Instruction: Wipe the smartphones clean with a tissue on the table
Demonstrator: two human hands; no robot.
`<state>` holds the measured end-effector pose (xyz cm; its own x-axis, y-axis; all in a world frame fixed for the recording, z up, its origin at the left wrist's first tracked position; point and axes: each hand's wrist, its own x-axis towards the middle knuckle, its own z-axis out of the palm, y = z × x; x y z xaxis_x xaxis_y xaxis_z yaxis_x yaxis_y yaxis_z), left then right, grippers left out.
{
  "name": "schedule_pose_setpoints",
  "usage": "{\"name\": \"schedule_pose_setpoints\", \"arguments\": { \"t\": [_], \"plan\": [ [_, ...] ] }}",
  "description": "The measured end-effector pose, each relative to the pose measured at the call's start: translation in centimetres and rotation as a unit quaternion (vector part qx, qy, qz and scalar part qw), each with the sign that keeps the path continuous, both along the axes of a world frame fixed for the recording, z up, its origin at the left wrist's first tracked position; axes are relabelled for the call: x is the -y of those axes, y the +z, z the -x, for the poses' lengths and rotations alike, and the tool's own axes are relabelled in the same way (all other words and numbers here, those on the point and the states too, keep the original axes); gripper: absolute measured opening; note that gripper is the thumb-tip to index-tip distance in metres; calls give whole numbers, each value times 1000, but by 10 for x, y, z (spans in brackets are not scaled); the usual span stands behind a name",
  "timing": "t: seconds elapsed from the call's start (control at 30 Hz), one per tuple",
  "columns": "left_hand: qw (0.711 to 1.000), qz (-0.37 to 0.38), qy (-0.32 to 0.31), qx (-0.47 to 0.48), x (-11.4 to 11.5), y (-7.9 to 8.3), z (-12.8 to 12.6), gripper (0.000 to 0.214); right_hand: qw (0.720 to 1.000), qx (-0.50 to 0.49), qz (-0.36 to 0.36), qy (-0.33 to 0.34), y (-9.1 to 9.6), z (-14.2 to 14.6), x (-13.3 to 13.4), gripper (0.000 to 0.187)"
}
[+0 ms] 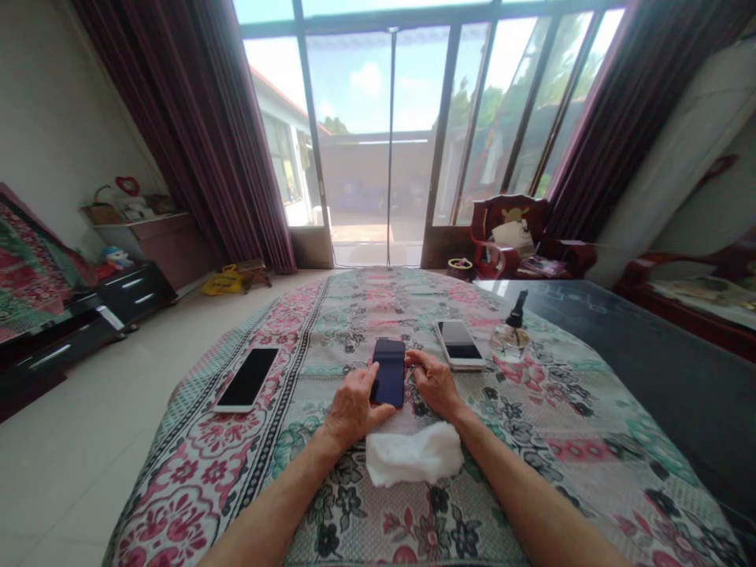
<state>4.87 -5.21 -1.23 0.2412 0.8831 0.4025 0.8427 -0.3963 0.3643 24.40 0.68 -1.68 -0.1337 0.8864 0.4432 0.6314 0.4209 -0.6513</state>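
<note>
A dark blue phone (389,370) lies face up on the floral cloth (531,441) in the middle of the table. My left hand (353,405) grips its left edge, thumb under the near corner. My right hand (434,382) holds its right edge with curled fingers. A white wad of tissue (413,457) lies on the cloth just in front of the phone, between my forearms. A white-edged phone (246,379) lies to the left. Another white phone (459,343) lies to the right, and a small glass spray bottle (511,335) stands beside it.
The dark glossy table top (661,354) shows beyond the cloth at the right. Red wooden armchairs (513,236) stand at the back right by the glass doors. A low black cabinet (106,303) runs along the left wall across a pale tiled floor.
</note>
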Motion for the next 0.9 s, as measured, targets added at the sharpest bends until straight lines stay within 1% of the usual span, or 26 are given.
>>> {"name": "schedule_pose_setpoints", "arguments": {
  "t": [0.13, 0.23, 0.3, 0.53, 0.63, 0.9],
  "plan": [
    [999, 32, 23, -19, 4, 10, 2, 75, 1000, 7, 4, -14, 0, 0, 0, 38],
    [997, 43, 54, -45, 6, 17, 3, 68, 1000, 4, 4, 3, 0, 0, 0, 38],
    [996, 42, 59, -54, 6, 18, 4, 65, 1000, -1, 1, 12, -1, 0, 0, 38],
    [998, 14, 51, -29, 0, 11, 2, 68, 1000, 6, 5, 26, 1, -2, 0, 38],
    [998, 7, 56, -18, -2, 8, 1, 65, 999, 17, 1, 34, 2, -1, 0, 38],
    [998, -6, 58, -1, -10, 3, -1, 59, 999, 12, 17, 24, 3, 0, -1, 39]
  ]
}}
